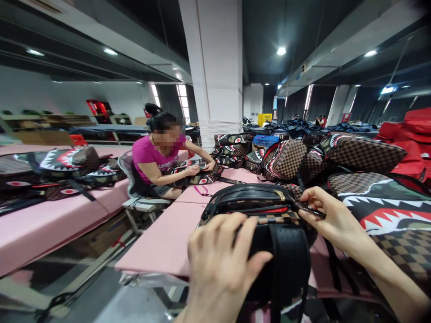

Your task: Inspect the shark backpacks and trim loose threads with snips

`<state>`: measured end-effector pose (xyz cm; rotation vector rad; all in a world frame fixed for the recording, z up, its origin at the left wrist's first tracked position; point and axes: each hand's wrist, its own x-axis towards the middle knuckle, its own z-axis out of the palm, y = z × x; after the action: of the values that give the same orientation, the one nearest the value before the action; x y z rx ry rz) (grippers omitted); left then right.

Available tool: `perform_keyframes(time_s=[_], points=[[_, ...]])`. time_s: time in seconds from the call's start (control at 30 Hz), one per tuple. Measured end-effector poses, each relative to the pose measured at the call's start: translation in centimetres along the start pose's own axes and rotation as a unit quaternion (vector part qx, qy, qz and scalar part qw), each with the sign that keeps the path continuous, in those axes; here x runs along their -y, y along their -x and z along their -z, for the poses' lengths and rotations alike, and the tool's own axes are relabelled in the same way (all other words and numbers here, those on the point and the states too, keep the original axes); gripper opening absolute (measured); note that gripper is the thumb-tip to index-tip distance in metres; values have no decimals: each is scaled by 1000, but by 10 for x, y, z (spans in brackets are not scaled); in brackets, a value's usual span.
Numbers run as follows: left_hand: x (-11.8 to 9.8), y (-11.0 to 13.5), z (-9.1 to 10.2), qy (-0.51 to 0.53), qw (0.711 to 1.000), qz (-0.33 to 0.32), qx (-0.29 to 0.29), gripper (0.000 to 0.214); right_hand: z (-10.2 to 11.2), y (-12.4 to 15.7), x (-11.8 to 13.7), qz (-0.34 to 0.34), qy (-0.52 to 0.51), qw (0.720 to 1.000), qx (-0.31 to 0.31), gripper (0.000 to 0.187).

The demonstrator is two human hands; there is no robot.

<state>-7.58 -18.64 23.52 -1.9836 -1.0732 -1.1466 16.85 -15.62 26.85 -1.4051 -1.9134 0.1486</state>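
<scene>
A black backpack (252, 196) with brown checkered trim and a gold-coloured metal piece lies on the pink table in front of me. My left hand (220, 258) is bent over its near left edge, fingers curled on the bag and thumb apart on the black panel. A wide black strap (291, 255) hangs down toward me beside that thumb. At the bag's right side, my right hand (325, 215) is closed, thumb and fingers pinching a slim dark item (314, 211) whose kind I cannot make out.
Checkered shark-mouth backpacks (390, 211) are piled along the right and back of the pink table (158, 244). Across it a seated co-worker (158, 157) handles another bag. More bags (67, 163) lie on the left table. A white pillar (215, 67) stands behind; red bags (404, 139) heap at far right.
</scene>
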Motion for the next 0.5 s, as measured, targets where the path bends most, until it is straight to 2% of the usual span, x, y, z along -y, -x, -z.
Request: perform_keyframes(time_s=[0.1,0.23,0.33,0.4,0.47,0.5], points=[[-13,-10,-14,16,997,-48,50,39,-5,-4,7,-9,-5,1000,15,18],[-15,-5,-23,37,997,-63,29,39,-14,-16,8,-6,25,1000,5,32],[-11,4,-23,68,995,-73,27,43,-10,-30,2,26,-97,991,93,31],[-10,8,-22,77,993,-83,21,47,-5,-44,1,36,-196,974,110,33],[-11,8,-23,78,993,-83,21,49,-6,-61,4,50,-232,965,114,35],[-11,7,-24,76,994,-80,24,49,-8,-69,7,65,-229,961,143,35]])
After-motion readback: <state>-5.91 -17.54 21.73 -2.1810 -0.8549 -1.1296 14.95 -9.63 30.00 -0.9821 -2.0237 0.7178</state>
